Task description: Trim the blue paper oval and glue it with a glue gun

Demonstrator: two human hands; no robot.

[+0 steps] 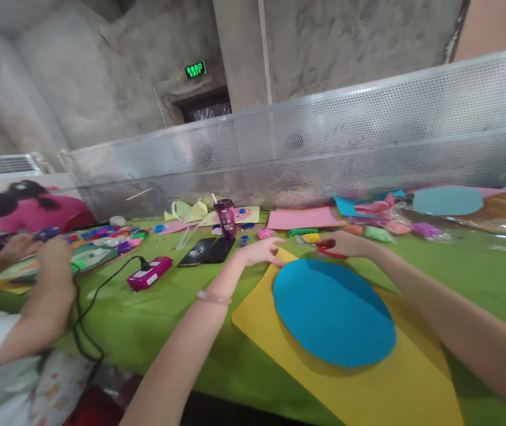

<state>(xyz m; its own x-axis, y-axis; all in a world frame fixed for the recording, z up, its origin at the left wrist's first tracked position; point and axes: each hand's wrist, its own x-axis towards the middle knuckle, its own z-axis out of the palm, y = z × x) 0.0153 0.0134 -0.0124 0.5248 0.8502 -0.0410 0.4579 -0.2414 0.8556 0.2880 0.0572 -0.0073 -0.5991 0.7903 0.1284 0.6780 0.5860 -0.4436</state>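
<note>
My left hand [261, 251] is at the far corner of a yellow sheet [337, 390]. Its thumb and forefinger are apart, and the thumb is at the sheet's edge. In my right hand [353, 243] is a pair of red-handled scissors [335, 254], just beyond the far edge of a large blue paper oval [335, 313]; the blades are hard to make out. The oval lies on the yellow sheet, between my forearms. A pink lump [265, 234] and a yellow one [310, 238] lie just past my hands.
On the green tablecloth [137, 331] lie a magenta power strip [150, 273] with a black cord, two dark phones [197, 251] and a purple cup [225, 220] with a straw. Coloured clay packets and pink sheets [305, 218] line the back. A co-worker's arm [44, 302] is at left.
</note>
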